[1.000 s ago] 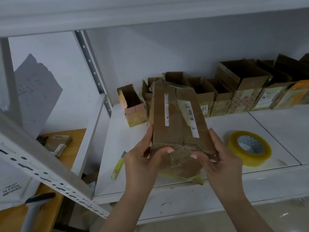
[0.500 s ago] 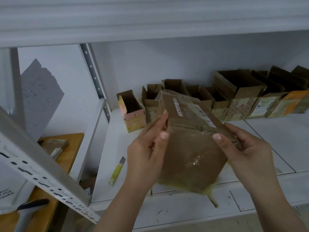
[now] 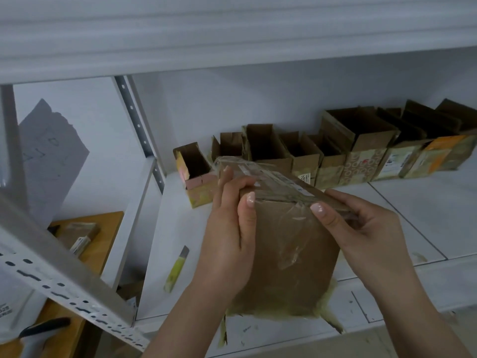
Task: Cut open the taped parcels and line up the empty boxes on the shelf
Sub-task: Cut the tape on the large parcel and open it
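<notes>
Holding: a taped brown parcel (image 3: 289, 244) was held in both hands over the front edge of the shelf (image 3: 426, 210), its taped end tilted up and away from the person.
Step in hand: judged from the pose, the parcel was being turned to find the taped seam before cutting.
How to do it well: the seam along the upper edge should face up and sit steady, likely set down on the shelf, so one hand is free to fetch the knife; the cut should run along the tape only, shallow, away from the fingers.
Left grip: the left hand (image 3: 229, 228) was wrapped round the parcel's left edge, thumb laid on the near face, fingers curled over the top corner.
Right grip: the right hand (image 3: 361, 228) clasped the right edge, thumb pressed near the seam, fingers curled behind, where crumpled tape blurs the contact.
Tape: loose clear film lay wrinkled on the near face, yellowish tape frayed along the bottom edge.
Knife: a yellow utility knife (image 3: 177, 267) lay on the shelf, just left of the left wrist, untouched.
Opened boxes: a row of empty boxes (image 3: 333, 156) stood along the back of the shelf, flaps up.
Risk: slick tape might let the parcel slip.
</notes>
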{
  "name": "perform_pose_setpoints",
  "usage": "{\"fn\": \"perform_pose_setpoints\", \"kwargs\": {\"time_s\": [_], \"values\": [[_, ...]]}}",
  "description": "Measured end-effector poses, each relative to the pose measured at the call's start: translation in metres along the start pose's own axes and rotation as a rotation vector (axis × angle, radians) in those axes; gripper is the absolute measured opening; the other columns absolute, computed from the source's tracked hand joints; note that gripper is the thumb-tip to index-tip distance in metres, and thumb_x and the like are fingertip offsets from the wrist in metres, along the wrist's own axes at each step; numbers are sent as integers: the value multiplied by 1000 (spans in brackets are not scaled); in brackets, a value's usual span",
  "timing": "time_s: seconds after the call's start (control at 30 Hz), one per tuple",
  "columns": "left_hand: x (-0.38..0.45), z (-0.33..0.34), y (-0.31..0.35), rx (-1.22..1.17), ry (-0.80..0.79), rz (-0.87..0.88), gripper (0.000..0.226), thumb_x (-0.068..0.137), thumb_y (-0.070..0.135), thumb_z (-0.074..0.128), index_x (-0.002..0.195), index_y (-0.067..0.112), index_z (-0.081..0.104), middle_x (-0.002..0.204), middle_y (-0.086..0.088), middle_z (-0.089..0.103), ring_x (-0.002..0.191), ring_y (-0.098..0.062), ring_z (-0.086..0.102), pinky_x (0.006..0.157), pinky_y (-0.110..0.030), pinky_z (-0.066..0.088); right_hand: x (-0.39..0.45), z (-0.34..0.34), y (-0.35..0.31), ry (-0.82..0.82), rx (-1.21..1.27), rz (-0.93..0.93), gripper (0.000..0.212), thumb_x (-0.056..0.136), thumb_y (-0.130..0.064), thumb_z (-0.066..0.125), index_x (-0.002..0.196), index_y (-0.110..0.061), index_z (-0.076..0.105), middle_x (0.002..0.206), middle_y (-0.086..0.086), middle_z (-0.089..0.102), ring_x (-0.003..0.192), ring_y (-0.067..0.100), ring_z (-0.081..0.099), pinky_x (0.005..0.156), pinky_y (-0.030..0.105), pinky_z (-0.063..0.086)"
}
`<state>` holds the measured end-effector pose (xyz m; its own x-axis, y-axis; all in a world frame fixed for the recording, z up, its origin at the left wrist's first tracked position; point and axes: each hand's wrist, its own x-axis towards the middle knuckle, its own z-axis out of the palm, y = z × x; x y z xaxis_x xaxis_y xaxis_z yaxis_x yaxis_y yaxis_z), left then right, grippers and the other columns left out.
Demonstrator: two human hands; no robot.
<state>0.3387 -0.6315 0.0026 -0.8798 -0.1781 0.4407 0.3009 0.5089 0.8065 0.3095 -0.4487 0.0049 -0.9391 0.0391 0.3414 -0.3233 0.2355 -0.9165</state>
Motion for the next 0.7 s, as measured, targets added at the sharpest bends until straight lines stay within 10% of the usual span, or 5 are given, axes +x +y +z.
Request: {"fn": "perform_pose_setpoints", "kwargs": {"time_s": [0.27, 0.43, 0.7], "values": [[-2, 1, -4, -66, 106, -10, 39, 90, 64, 21, 115, 49, 46, 130, 38, 39, 122, 18, 38, 92, 2, 31, -4, 8, 1, 87, -137, -45, 72, 78, -78, 43, 121, -27, 71, 81, -8, 75, 80, 1, 68, 76, 39, 58], [2, -8, -8, -87, 167, 15, 39, 94, 60, 21, 116, 45, 49, 129, 22, 49, 117, 12, 46, 92, -3, 37, -4, 6, -4, 15, 69, -26, 90, 77, -89, 25, 100, -18, 76, 76, -10, 73, 77, -5, 66, 68, 14, 52], [-3, -11, -2, -137, 189, 49, 44, 96, 53, 21, 115, 35, 56, 126, 17, 55, 117, 11, 48, 91, 0, 34, 4, 16, -9, -177, 213, 132, 75, 78, -70, 11, 134, -44, 53, 106, -30, 69, 110, -10, 59, 100, 16, 45]]}}
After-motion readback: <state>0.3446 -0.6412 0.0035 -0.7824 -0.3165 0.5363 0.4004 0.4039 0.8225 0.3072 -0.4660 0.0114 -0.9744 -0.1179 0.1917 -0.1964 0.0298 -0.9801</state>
